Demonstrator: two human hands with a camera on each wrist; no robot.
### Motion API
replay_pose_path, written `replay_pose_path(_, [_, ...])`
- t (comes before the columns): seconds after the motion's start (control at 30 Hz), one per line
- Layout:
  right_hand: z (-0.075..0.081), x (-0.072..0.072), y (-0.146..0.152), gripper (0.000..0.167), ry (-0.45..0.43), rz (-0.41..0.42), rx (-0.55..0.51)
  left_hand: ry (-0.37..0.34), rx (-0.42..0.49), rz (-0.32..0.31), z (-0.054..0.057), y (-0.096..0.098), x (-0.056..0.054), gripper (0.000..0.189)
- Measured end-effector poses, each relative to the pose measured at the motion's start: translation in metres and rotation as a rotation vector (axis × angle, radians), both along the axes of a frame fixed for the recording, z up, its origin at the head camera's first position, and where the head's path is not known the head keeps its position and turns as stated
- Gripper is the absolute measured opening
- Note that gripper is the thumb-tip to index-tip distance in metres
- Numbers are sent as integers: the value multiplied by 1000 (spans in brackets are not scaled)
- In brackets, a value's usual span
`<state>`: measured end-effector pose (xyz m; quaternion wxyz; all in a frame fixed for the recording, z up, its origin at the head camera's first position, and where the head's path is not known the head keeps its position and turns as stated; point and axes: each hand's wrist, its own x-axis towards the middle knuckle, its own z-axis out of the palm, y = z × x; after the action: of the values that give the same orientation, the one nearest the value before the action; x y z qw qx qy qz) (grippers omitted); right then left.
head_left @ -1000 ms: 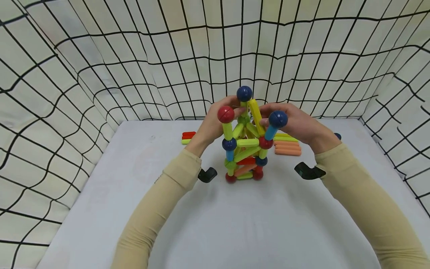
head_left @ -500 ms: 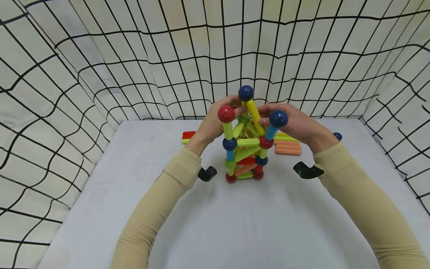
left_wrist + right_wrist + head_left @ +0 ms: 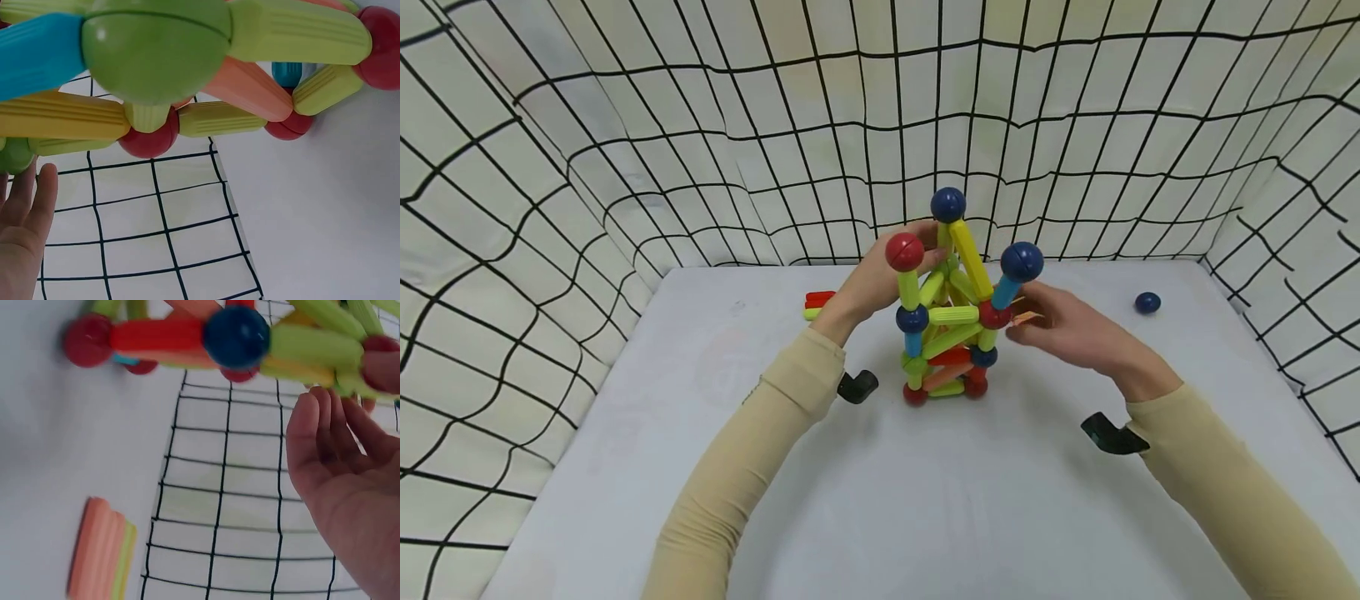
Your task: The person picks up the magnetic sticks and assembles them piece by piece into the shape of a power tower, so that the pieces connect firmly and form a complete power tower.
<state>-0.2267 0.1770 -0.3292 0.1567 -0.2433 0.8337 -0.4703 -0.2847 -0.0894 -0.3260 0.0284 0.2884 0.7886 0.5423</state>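
A tower of coloured magnetic rods and balls (image 3: 953,316) stands upright on the white table. Three posts rise from its upper level, topped by a red ball (image 3: 905,252) and two blue balls. A yellow rod (image 3: 972,260) slants from beneath the rear blue ball (image 3: 948,204) down to the right-hand red ball (image 3: 994,314). My left hand (image 3: 877,279) reaches behind the tower and pinches its rear post; its fingers show under a green ball (image 3: 17,155) in the left wrist view. To the right of the tower, my right hand (image 3: 1078,332) holds nothing, fingers loosely bent close to the frame.
Red and green rods (image 3: 817,305) lie on the table left of the tower. Salmon and yellow-green rods (image 3: 100,550) lie to the right, mostly hidden by my right hand in the head view. A loose blue ball (image 3: 1147,302) sits farther right. Black netting (image 3: 865,125) surrounds the table.
The right hand has let go of the yellow rod and moved down and right. That rod now stays in place against the tower. My left hand keeps its place.
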Motion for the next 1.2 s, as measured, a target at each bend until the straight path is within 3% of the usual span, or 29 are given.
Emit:
replay_pose_path(0.17, [-13, 10, -15, 38, 157, -66, 20, -43, 20, -5, -5, 1, 1, 42])
replay_pose_path(0.3, [-18, 9, -23, 33, 262, -146, 36, -33, 41, 18, -7, 0, 4, 45])
replay_pose_path(0.6, [-17, -10, -12, 47, 225, -258, 77, -6, 32, 120, -10, -16, 14, 45])
replay_pose_path(0.7, [-17, -19, -12, 48, 223, -293, 86, -24, 57, 109, -11, -24, 18, 42])
replay_pose_path(0.87, [-19, -34, -17, 45, 178, -294, 9, -36, 82, 56, -12, -32, 26, 36])
replay_pose_path(1.2, [-19, -48, -27, 38, 190, -271, -19, -1, 20, 23, -11, -31, 46, 36])
